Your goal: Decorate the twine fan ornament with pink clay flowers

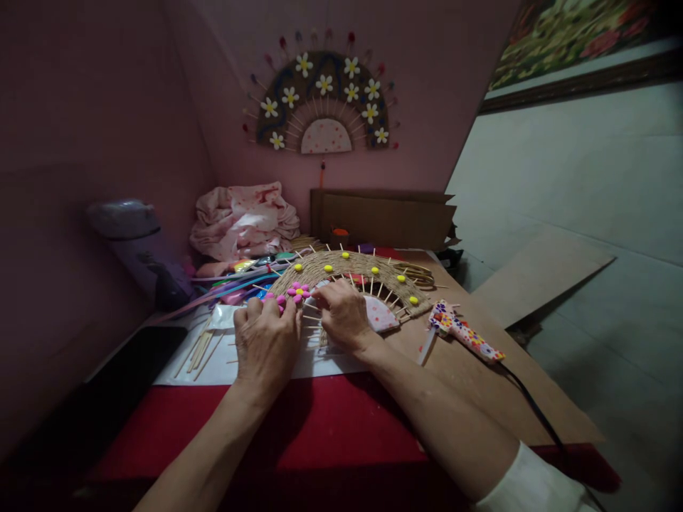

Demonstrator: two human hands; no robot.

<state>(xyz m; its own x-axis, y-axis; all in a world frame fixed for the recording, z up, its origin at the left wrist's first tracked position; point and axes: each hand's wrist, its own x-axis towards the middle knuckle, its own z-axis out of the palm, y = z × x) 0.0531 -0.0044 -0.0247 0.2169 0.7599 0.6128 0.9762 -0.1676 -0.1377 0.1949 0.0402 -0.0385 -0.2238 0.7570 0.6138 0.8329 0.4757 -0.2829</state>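
Note:
A half-ring craft piece (320, 267) wound in tan twine lies on the table, with yellow dots along it and thin sticks poking out of its edges. Near its left end is a pink flower (298, 291) with a yellow centre. My left hand (267, 338) is closed over that left end, its fingertips against more pink petals. Just right of the flower, my right hand (344, 313) has its fingers pinched together; whatever they hold is hidden. Beneath the arch, partly behind the right hand, sits a half-disc of pink dotted cloth (380, 313).
A flower-patterned glue gun (464, 333) with a black cord rests on brown board (512, 384) at right. Loose sticks (200, 348) and a dark phone-like slab (152, 352) lie left. Behind are crumpled pink cloth (245, 220) and cardboard (381, 217). A finished fan piece (325, 85) hangs above.

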